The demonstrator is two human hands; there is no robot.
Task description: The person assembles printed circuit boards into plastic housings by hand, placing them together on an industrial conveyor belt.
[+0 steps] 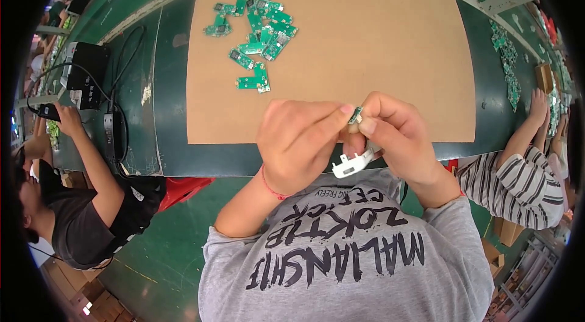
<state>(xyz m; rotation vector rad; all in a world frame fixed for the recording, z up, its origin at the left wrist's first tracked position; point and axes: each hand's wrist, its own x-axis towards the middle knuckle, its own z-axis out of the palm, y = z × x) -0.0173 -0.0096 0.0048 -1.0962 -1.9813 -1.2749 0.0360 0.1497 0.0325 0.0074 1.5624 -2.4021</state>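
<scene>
My left hand (301, 139) is closed in a pinch on a small green circuit board (356, 116), just past the front edge of the cardboard sheet. Against the board's other side press the thumb and forefinger of my right hand (399, 133). A white plastic housing (353, 165) with small prongs and a dark slot hangs below, held in the lower fingers of my right hand. Fingers cover part of both pieces. Farther off to the left, several green circuit boards (253, 48) lie in a loose pile on the brown cardboard sheet (378, 35).
At the left of the dark green bench stands a black box-shaped device (85, 75) with cables and a power adapter (112, 133). A person (79, 200) sits there, a hand at the device. More boards (507, 66) lie at right, near another person in stripes (518, 188).
</scene>
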